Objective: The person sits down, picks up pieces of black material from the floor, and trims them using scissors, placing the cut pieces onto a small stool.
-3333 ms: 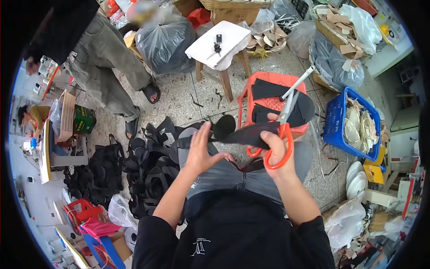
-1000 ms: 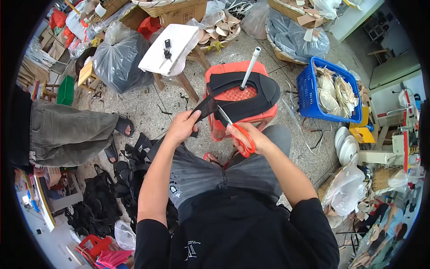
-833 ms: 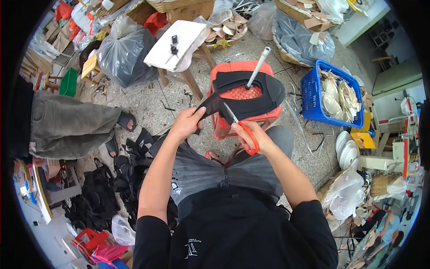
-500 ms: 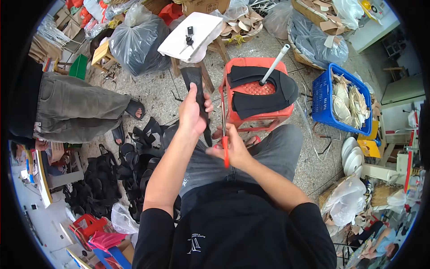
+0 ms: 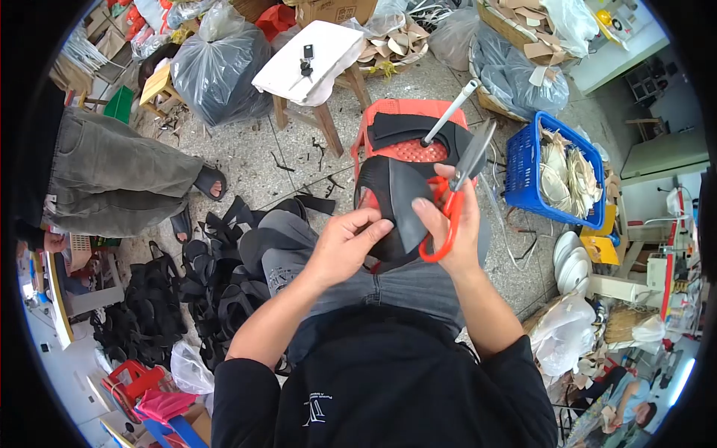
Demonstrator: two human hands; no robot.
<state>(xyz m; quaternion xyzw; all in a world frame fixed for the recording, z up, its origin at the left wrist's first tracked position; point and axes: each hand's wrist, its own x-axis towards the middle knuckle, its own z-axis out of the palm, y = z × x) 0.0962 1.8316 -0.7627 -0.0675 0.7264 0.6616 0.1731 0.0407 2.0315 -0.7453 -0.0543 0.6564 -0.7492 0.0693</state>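
Note:
In my left hand [image 5: 345, 246] is a curved black shoe upper piece [image 5: 407, 201], pinched at its near edge between thumb and fingers. It is bent over above my lap, close to the red stool. My right hand [image 5: 457, 228] is wrapped round red-handled scissors [image 5: 448, 231], with the blades pointing up and away to the right. The right fingertips are close to the upper's right edge; whether they touch it I cannot tell. More black pieces [image 5: 407, 128] lie on the red plastic stool [image 5: 362, 142], around an upright pale rod [image 5: 449, 112], partly hidden by the held upper.
Left of my legs lies a heap of black straps and uppers [image 5: 216, 276]. A person in grey trousers [image 5: 123, 172] stands there. A white-topped stool [image 5: 328, 45] bears keys. On the right is a blue basket [image 5: 523, 168] of pale pieces. Black scraps litter the floor.
The long black strip my left hand held up is no longer in it; that hand has come lower and right and now holds the curved upper. The scissors have moved up and right.

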